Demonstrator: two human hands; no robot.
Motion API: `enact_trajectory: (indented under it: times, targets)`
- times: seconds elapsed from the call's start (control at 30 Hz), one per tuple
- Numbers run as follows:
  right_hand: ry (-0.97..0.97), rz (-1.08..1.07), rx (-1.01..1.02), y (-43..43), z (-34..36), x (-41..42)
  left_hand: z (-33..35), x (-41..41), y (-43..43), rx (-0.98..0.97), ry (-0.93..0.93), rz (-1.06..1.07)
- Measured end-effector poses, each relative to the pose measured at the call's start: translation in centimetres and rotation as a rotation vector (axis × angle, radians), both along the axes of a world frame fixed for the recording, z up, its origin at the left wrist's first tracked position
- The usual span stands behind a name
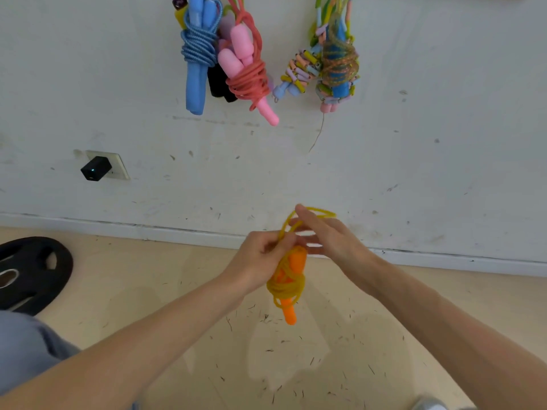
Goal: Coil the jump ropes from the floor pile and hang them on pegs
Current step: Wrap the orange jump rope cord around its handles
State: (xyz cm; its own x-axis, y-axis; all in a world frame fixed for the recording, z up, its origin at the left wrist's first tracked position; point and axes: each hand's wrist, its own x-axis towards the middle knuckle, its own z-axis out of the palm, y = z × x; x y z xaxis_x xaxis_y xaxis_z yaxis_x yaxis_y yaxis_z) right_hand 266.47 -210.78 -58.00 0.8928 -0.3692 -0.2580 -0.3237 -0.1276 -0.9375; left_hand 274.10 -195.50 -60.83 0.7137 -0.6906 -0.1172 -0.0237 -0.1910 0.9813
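Scuffed white wall fills the top half. Beige floor, littered w/ short dark bits, fills the bottom. Black weight plate lies flat at far left by the skirting, w/ a grey trouser leg below it.

Coiled jump ropes hang high on the wall in 2 clusters. Left cluster: blue rope w/ blue foam handles, touching a coral rope w/ pink handles, and black handles tucked behind. Right cluster, apart: a beaded rope against a multicolour rope wound on blue handles. What they hang from is cut off by the top edge.

Centre frame, above the floor: yellow jump rope, cord wrapped round its 2 orange handles, bundle hanging down. L hand has fingers curled, pinching cord at the bundle's top. R hand sits just right of it, fingers straight & spread, poked through a free yellow loop that runs over them. Can't tell if its thumb grips cord. The hands nearly touch.

Small stuff: black plug-in adapter, tiny light on, in a wall socket at left, and a grey shoe toe at the bottom edge.
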Motion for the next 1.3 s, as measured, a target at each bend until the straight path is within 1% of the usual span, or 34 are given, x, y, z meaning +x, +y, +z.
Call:
enact_trajectory:
  times: [0.07, 0.13, 0.2, 0.3, 0.33, 0.37, 0.47, 0.57, 0.6, 0.63, 0.7, 0.73, 0.83, 0.9, 0.93, 1.03, 1.1, 1.17, 1.23, 1.3]
  targets:
    - [0.015, -0.078, -0.003, 0.4, 0.1, 0.1, -0.4, -0.6, -0.3, 0.001, -0.053, -0.101]
    - [-0.002, -0.165, 0.081, 0.4, -0.1, 0.0, -0.9, -0.8, -0.4, 0.027, -0.089, -0.117]
    - [-0.025, -0.219, 0.284, 0.2, 0.1, -0.1, -1.3, -0.9, -0.3, 0.056, -0.105, -0.137]
    - [-0.134, -0.21, 0.678, 0.0, 1.2, -0.1, -1.7, -1.0, -0.2, 0.088, -0.146, -0.192]
    - [-0.161, -0.202, 0.739, -0.1, 1.5, -0.1, -1.7, -1.0, -0.1, 0.092, -0.166, -0.207]
    - [-0.178, -0.203, 0.738, -0.3, 1.9, 0.1, -1.7, -1.0, 0.0, 0.102, -0.195, -0.218]
    - [-0.212, -0.237, 0.55, -0.6, 2.4, 0.2, -1.8, -1.2, 0.2, 0.176, -0.296, -0.256]
    - [-0.183, -0.189, 0.345, 0.2, 2.4, -0.3, -2.3, -1.2, 0.5, 0.273, -0.363, -0.333]
    - [-0.159, -0.155, 0.289, 0.4, 2.6, -0.4, -2.3, -1.1, 0.5, 0.272, -0.339, -0.34]
    - [-0.14, -0.125, 0.217, 0.4, 3.1, -0.5, -2.1, -0.8, 0.6, 0.238, -0.269, -0.335]
    - [-0.136, -0.092, 0.044, 0.0, 4.8, -0.7, -1.1, -0.2, 0.6, 0.089, -0.059, -0.305]
    - [-0.151, -0.083, 0.003, -0.2, 5.7, -0.8, -0.4, 0.2, 0.5, 0.029, -0.012, -0.286]
    - [-0.174, 0.027, -0.018, -0.3, 7.6, -1.2, 1.8, 2.1, -0.6, 0.01, -0.148, -0.186]
    - [-0.178, 0.091, -0.093, -0.2, 8.6, -0.9, 4.0, 2.9, -1.6, -0.101, -0.148, -0.176]
    - [-0.2, 0.09, -0.12, -0.3, 9.2, -0.5, 5.0, 3.2, -2.2, -0.15, -0.152, -0.175]
    - [-0.28, 0.017, -0.166, -1.5, 12.0, 0.7, 8.6, 3.9, -3.6, -0.209, -0.2, -0.159]
    - [-0.304, -0.023, -0.219, -2.7, 14.0, 1.2, 11.4, 4.7, -4.2, -0.27, -0.207, -0.113]
    - [-0.326, -0.057, -0.263, -4.0, 15.7, 1.4, 14.4, 5.5, -4.5, -0.346, -0.155, -0.051]
    - [-0.4, -0.099, -0.245, -5.2, 17.5, 1.5, 17.2, 6.1, -4.9, -0.43, -0.092, -0.024]
    - [-0.5, -0.097, -0.276, -6.0, 19.6, 1.8, 19.9, 6.9, -5.3, -0.479, -0.116, -0.02]
